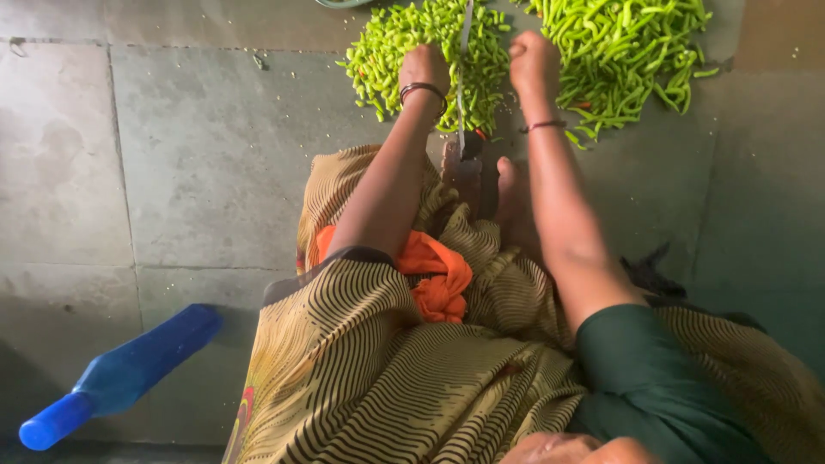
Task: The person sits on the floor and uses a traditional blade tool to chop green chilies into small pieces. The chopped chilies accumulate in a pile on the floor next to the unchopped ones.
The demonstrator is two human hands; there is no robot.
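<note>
An upright thin metal blade [464, 77] rises from a wooden base [464, 172] on the floor, and my foot [509, 185] rests beside that base. My left hand [424, 67], with a dark bangle at the wrist, lies just left of the blade on a heap of cut green chilli pieces [391, 47]; its fingers are hidden. My right hand [533, 58] is curled into a fist just right of the blade, closed on green chillies at the edge of a pile of whole long green chillies [632, 43].
A blue plastic bottle [120, 378] lies on its side on the grey tiled floor [189, 163] at lower left. My lap is covered by striped yellow cloth [361, 361] with an orange knot [438, 275]. Loose chillies lie near the right pile's lower edge.
</note>
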